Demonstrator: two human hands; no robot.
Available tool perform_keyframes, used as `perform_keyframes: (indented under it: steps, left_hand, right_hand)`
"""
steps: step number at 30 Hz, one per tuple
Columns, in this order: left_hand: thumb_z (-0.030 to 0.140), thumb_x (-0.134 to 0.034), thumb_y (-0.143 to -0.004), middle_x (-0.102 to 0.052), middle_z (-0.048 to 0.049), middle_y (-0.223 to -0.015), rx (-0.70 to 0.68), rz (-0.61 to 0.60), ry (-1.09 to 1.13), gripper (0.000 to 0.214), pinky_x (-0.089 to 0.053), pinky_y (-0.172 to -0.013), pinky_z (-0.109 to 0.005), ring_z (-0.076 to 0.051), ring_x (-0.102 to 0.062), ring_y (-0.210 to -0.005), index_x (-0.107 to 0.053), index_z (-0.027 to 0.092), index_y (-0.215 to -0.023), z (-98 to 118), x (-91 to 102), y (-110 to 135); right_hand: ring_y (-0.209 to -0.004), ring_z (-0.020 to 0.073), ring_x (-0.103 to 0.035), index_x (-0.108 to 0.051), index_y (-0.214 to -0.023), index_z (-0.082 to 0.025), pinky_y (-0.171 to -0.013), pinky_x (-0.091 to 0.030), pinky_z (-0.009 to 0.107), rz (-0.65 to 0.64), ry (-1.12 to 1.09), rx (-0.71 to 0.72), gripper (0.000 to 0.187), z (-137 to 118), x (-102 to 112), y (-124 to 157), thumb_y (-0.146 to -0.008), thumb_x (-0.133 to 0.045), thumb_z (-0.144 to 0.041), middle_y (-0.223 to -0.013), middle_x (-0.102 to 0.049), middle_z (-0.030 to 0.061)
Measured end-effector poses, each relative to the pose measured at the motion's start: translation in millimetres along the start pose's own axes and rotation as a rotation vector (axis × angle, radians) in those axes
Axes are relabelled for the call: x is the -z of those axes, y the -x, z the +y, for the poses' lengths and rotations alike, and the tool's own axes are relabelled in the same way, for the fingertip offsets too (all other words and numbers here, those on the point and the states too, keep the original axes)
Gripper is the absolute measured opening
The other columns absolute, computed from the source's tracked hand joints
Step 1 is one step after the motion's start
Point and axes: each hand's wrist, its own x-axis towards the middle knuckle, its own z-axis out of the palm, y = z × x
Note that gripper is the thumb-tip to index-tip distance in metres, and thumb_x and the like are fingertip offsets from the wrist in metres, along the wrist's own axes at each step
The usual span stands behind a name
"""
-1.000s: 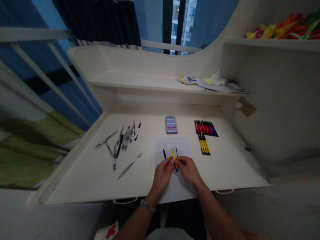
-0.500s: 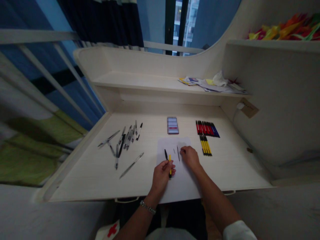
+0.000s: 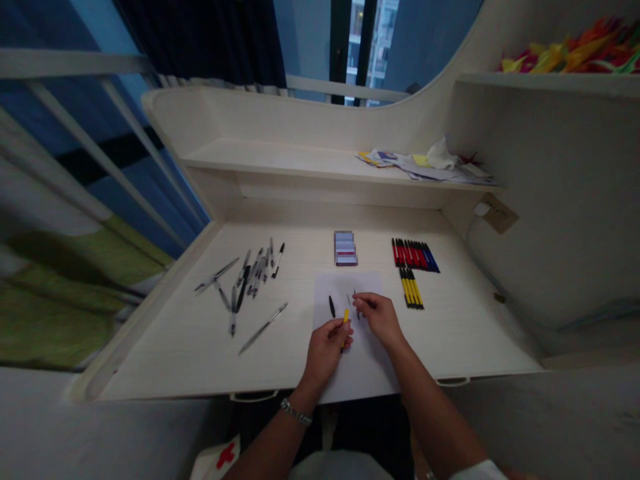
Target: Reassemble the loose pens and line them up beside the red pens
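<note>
My left hand [image 3: 327, 345] is closed around a yellow pen barrel [image 3: 345, 316], its tip sticking out past my fingers. My right hand [image 3: 379, 315] pinches a thin dark refill [image 3: 355, 298] that lies on the white sheet of paper [image 3: 345, 373]. A black pen part [image 3: 331, 306] rests on the sheet just left of the yellow barrel. A tiny grey piece [image 3: 349, 299] lies between them.
A scatter of silver and black pens [image 3: 245, 283] lies at the left of the white desk [image 3: 200, 347]. Rows of red, black and blue pens [image 3: 414, 255] and yellow pens [image 3: 411, 288] sit at the right. A small striped box [image 3: 345, 249] stands behind the paper. Papers [image 3: 425, 165] lie on the shelf.
My hands came apart from the yellow pen. The left hand kept the yellow barrel while the right hand moved forward to the thin refill on the paper and pinched it.
</note>
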Motion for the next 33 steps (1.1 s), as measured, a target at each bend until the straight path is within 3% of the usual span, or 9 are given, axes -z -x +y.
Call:
perform_keyframes:
  steps: [6,15,20,25,29,33]
  left_hand:
    - [0.045,-0.063,-0.079,-0.07,-0.008,-0.08,-0.044,-0.027,-0.052,0.036,-0.049,-0.06,-0.025,-0.014,-0.063,-0.063,-0.07,0.013,-0.093,-0.7,-0.5,1.1]
    - [0.045,-0.064,-0.077,-0.07,-0.0075,-0.078,-0.059,-0.045,-0.049,0.036,-0.049,-0.059,-0.025,-0.015,-0.062,-0.062,-0.07,0.014,-0.094,-4.3,1.4,0.7]
    - [0.046,-0.066,-0.076,-0.071,-0.009,-0.081,-0.044,-0.021,-0.01,0.037,-0.051,-0.06,-0.026,-0.016,-0.064,-0.063,-0.07,0.013,-0.093,-3.1,1.4,1.2]
    - [0.045,-0.069,-0.073,-0.071,-0.0095,-0.08,0.008,0.01,0.052,0.038,-0.054,-0.066,-0.029,-0.018,-0.067,-0.068,-0.07,0.013,-0.092,-5.1,2.4,-0.7]
    - [0.045,-0.072,-0.071,-0.072,-0.0088,-0.079,0.022,0.023,0.104,0.037,-0.054,-0.07,-0.029,-0.018,-0.068,-0.07,-0.071,0.013,-0.089,-6.2,2.5,-2.5]
    - [0.043,-0.071,-0.072,-0.072,-0.0086,-0.078,0.032,0.027,0.095,0.036,-0.055,-0.069,-0.029,-0.017,-0.068,-0.069,-0.07,0.012,-0.09,-4.0,1.7,-2.7]
  right_hand:
    - [-0.067,0.0156,-0.06,-0.073,-0.089,-0.017,-0.064,-0.048,0.028,-0.049,-0.105,-0.018,0.025,-6.5,-5.2,7.1,-0.073,-0.066,-0.035,-0.076,-0.07,0.004]
    - [-0.082,0.0197,-0.065,-0.074,-0.086,-0.018,-0.079,-0.048,0.033,-0.131,0.019,0.028,0.023,-10.4,0.8,8.6,-0.075,-0.065,-0.037,-0.087,-0.073,0.0056]
    - [-0.078,0.0189,-0.065,-0.073,-0.091,-0.018,-0.075,-0.049,0.032,-0.21,0.088,0.019,0.03,-12.0,8.6,5.5,-0.081,-0.057,-0.042,-0.091,-0.073,0.0062]
    - [-0.085,0.0173,-0.065,-0.071,-0.095,-0.02,-0.079,-0.046,0.027,-0.022,0.518,-0.054,0.024,-2.9,7.4,-9.9,-0.084,-0.054,-0.034,-0.093,-0.072,0.0049]
    - [-0.093,0.0206,-0.064,-0.07,-0.092,-0.019,-0.081,-0.044,0.028,-0.066,0.909,-0.168,0.024,0.0,-3.3,-18.6,-0.084,-0.055,-0.037,-0.097,-0.07,0.009]
    - [-0.095,0.0241,-0.064,-0.069,-0.097,-0.016,-0.079,-0.045,0.032,-0.074,1.078,-0.223,0.03,-2.1,-12.6,-21.5,-0.088,-0.046,-0.033,-0.101,-0.068,0.0146]
